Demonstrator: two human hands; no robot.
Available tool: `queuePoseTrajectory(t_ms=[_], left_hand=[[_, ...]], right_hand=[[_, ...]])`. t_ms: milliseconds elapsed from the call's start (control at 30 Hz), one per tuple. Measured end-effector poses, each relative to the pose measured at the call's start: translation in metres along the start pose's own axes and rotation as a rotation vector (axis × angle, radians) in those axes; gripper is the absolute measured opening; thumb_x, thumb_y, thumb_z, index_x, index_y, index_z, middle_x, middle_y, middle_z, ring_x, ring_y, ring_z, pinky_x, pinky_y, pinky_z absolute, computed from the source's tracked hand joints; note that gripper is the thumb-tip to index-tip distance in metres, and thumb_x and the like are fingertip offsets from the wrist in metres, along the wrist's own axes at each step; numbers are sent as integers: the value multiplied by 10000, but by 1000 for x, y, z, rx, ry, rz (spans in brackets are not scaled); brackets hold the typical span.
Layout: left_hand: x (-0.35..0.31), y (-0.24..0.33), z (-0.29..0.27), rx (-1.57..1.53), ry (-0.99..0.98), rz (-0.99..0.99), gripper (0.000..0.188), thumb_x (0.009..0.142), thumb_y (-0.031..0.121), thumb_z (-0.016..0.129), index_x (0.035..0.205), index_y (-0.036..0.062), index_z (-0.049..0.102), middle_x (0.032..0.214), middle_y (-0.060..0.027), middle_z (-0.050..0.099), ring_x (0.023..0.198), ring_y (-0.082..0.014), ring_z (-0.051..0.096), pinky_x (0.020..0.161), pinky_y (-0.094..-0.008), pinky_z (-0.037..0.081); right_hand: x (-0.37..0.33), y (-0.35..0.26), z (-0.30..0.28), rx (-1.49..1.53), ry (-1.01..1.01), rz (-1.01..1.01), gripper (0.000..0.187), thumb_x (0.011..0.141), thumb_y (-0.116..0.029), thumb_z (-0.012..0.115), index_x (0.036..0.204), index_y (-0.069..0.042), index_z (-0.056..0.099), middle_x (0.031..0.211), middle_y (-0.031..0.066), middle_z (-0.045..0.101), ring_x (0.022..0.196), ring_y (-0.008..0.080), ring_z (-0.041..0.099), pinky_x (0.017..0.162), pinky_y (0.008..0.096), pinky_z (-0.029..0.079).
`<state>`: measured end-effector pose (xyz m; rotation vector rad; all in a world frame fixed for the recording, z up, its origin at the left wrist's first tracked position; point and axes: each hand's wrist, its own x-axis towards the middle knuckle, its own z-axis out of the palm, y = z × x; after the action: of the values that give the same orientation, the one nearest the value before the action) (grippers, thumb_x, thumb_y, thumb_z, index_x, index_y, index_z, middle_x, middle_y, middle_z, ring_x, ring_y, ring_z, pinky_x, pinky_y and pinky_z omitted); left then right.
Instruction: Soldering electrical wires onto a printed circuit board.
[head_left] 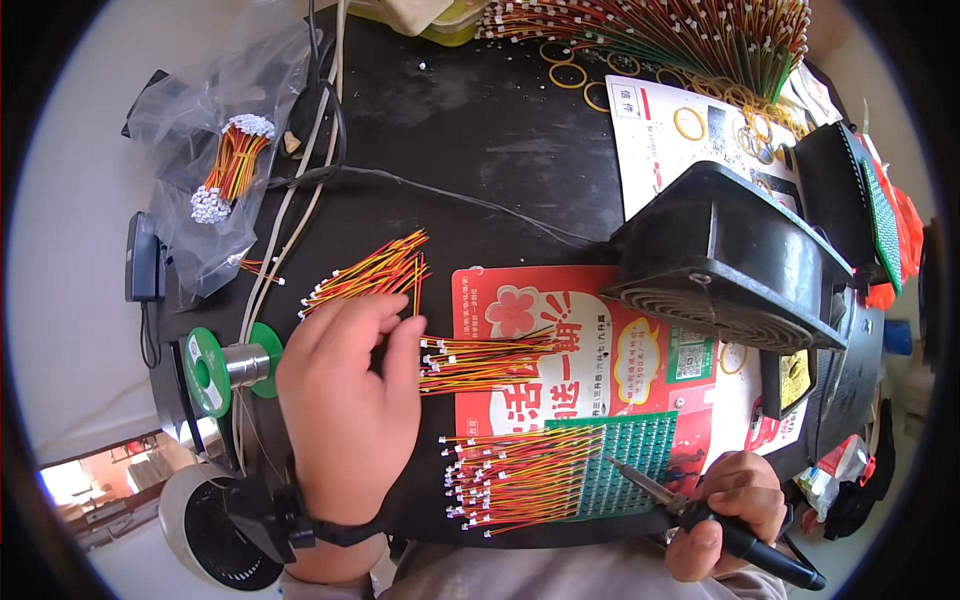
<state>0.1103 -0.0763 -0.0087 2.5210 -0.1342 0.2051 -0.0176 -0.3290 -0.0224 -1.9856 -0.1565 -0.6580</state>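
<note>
1. At the far left, a black power adapter [143, 258] stands beside a clear plastic bag [180, 235], on which a tied-looking bundle of red-and-yellow wires [238, 165] with white connectors shows.
2. Below them sits a spool of solder wire [244, 366] (silver, between two green flanges).
3. The left hand [350, 375], a black strap [347, 532] at its wrist, is curled with thumb and forefinger near each other; whether they pinch a wire I cannot tell.
4. Just beyond its fingertips, a loose pile of red-and-yellow wires [365, 272] lies on the black counter [480, 130].
5. Right of the thumb, a row of connector-tipped wires [490, 361] lies across a red printed sheet [468, 300].
6. Nearer the person, a green circuit board [640, 450] rests partly on that sheet, more wires [520, 475] reaching over its left part, their white connectors pointing left.
7. The right hand [735, 505] is closed around a soldering iron [742, 545], its tip over the board (contact is unclear).
8. Above that hand, a black fan [735, 255] stands on the counter.
</note>
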Motion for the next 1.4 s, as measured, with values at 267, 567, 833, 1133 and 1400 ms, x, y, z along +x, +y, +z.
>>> queuePoseTrajectory(t_ms=[267,567,833,1133,1400], left_hand=[[-2,0,-7,1,-78,87,166,778,-72,671,934,-15,680,865,-142,653,784,-324,638,694,-385,507],[3,-7,-9,50,-208,161,181,787,-88,652,948,-20,696,897,-136,646,779,-272,639,703,-339,498],[-2,12,-20,-119,-202,160,190,785,-147,536,897,-40,645,875,-125,584,753,-213,592,691,-288,464],[-36,33,-9,-836,-393,-75,82,850,-54,638,922,-15,649,894,-121,630,777,-174,604,688,-273,473],[-28,31,-8,-700,-598,179,280,874,-21,678,1142,-50,602,892,-127,583,739,-152,606,633,-254,496]], right_hand=[[1,3,1,-13,26,-27,308,868,-283,635,861,-22,471,564,29,417,480,131,407,443,271,334],[0,4,3,10,55,-47,300,864,-268,642,848,-21,474,552,32,435,461,133,411,438,272,345],[3,3,-2,1,27,-59,276,848,-237,653,861,-19,484,554,38,452,457,136,437,439,275,367],[4,5,0,23,39,-65,287,824,-222,670,859,-2,490,554,44,451,448,138,421,413,270,346],[2,8,4,8,106,-63,308,836,-246,673,858,1,489,547,50,459,435,134,423,401,262,343]])
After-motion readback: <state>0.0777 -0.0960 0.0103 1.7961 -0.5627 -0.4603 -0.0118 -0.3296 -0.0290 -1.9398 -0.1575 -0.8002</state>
